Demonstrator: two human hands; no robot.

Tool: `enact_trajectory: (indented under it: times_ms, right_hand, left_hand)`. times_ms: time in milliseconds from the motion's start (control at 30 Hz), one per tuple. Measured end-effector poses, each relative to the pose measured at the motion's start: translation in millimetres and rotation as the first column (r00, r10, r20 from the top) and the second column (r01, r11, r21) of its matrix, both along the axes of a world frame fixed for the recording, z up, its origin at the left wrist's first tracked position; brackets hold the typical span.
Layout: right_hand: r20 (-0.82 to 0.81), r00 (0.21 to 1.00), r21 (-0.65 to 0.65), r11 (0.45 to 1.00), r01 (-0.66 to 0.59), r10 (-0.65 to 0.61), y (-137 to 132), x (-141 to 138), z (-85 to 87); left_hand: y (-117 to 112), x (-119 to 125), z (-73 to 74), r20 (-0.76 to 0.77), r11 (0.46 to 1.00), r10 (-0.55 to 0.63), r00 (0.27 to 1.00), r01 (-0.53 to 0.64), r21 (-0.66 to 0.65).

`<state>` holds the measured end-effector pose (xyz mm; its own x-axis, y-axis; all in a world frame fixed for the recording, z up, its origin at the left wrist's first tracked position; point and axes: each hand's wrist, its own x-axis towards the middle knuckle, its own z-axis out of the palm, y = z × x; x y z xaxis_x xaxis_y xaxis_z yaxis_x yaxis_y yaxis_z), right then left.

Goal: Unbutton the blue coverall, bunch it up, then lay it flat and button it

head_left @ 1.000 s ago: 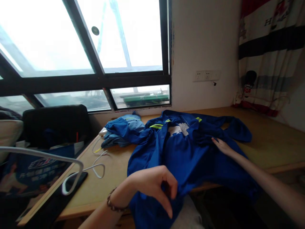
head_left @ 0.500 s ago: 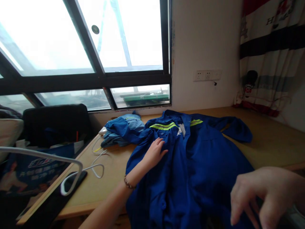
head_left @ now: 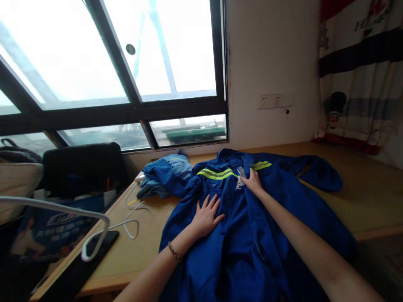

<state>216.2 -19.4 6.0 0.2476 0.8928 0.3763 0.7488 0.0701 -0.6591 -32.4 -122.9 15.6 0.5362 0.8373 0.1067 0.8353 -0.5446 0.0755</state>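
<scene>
A blue work jacket [head_left: 234, 247] with yellow-grey reflective strips [head_left: 217, 173] lies spread, front up and open down the middle, its lower part reaching the near edge of view. My left hand [head_left: 206, 216] rests flat on the jacket's left front panel below the chest pocket, fingers spread. At the upper part of the other front panel, just under the collar, my right hand [head_left: 252, 183] has its fingers closed on the jacket's front edge. Beside that hand a whitish printed patch [head_left: 239, 180] shows inside the opening.
Folded lighter blue clothes [head_left: 181, 170] lie at the back left, partly under a jacket sleeve. A white cable [head_left: 134, 222] curls over the wooden table [head_left: 147, 251]. A black chair [head_left: 83, 167] stands left of it. Behind are a window and a wall socket [head_left: 275, 100].
My right hand has moved from the lower right up to the jacket's front edge near the collar and taken hold of it. My left hand stays on the panel, its fingers more spread.
</scene>
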Motion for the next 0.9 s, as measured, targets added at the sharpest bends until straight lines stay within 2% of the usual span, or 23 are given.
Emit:
enact_trajectory:
  times_ms: [33,100,167,200,267,333,400,500,600,667,800,900]
  right_hand:
    - [0.075,0.996,0.039,0.998,-0.054,0.051,7,-5,-2.9]
    - [0.195,0.959,0.026,0.976,-0.217,0.207,15,-13,-8.2]
    - [0.244,0.897,-0.032,0.928,-0.372,0.368,16,-17,-13.3]
    - [0.248,0.878,-0.051,0.911,-0.409,0.409,14,-17,-15.2]
    - [0.246,0.875,-0.072,0.908,-0.413,0.417,11,-17,-16.5]
    - [0.235,0.895,-0.104,0.925,-0.365,0.379,7,-15,-14.6]
    - [0.222,0.909,-0.162,0.932,-0.323,0.354,6,-14,-11.1]
    - [0.204,0.916,-0.23,0.927,-0.298,0.345,7,-12,-7.2]
    - [0.197,0.933,-0.239,0.937,-0.253,0.302,9,-9,-5.4]
    - [0.198,0.936,-0.266,0.935,-0.233,0.29,9,-7,-4.0]
    - [0.264,0.928,-0.318,0.932,-0.173,0.262,7,-8,-0.5]
    - [0.349,0.912,-0.188,0.969,-0.158,0.217,2,-12,-0.8]
  left_hand:
    - [-4,-4,4.5,-0.002,1.0,-0.005,1.0,0.005,0.016]
    - [-8,-8,15.7,-0.017,0.999,-0.015,1.0,0.016,0.052]
    - [-1,-5,27.8,-0.051,0.998,-0.006,0.999,0.01,0.067]
    - [7,0,33.3,-0.068,0.998,0.01,0.998,-0.006,0.065]
    - [29,17,41.0,-0.061,0.996,0.047,0.997,-0.043,0.073]
    - [57,42,42.2,0.036,0.992,0.03,0.999,-0.034,0.12]
    - [84,68,35.6,0.154,0.986,-0.034,0.987,0.008,0.164]
    - [110,94,14.3,0.183,0.991,-0.026,0.983,0.001,0.134]
    - [122,96,-8.8,0.242,0.988,0.013,0.97,-0.049,0.146]
    - [125,90,-18.5,0.328,0.987,0.006,0.945,-0.057,0.148]
    - [125,80,-21.5,0.374,0.983,0.03,0.927,-0.095,0.157]
    - [120,80,-16.6,0.306,0.962,0.088,0.948,-0.16,0.221]
